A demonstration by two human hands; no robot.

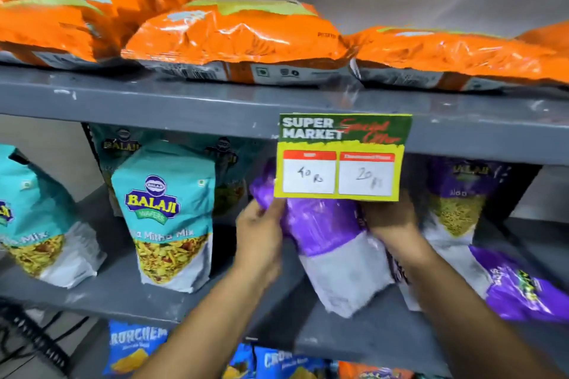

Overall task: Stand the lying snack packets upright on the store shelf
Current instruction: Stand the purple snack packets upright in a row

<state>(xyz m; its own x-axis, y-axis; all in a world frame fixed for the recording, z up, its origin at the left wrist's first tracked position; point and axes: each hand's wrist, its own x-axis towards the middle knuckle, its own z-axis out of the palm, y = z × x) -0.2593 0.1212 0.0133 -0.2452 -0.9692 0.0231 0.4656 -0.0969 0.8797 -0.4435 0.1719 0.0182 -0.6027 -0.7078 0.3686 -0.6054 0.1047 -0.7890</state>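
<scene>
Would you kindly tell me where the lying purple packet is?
In the head view, the lying purple packet rests on the middle shelf, far right, beside the right hand.

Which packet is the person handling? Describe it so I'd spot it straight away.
Find the yellow price tag hanging from the grey shelf. Right beneath it, the left hand and right hand hold a purple packet. Unlike the purple packets beside it, it shows a plain side, purple above and white below.

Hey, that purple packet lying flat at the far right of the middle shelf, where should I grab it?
Probably the lying purple packet is best pinched by its near purple end, coming from the front: that end overhangs the shelf edge, facing you, with nothing lying on it.
</scene>
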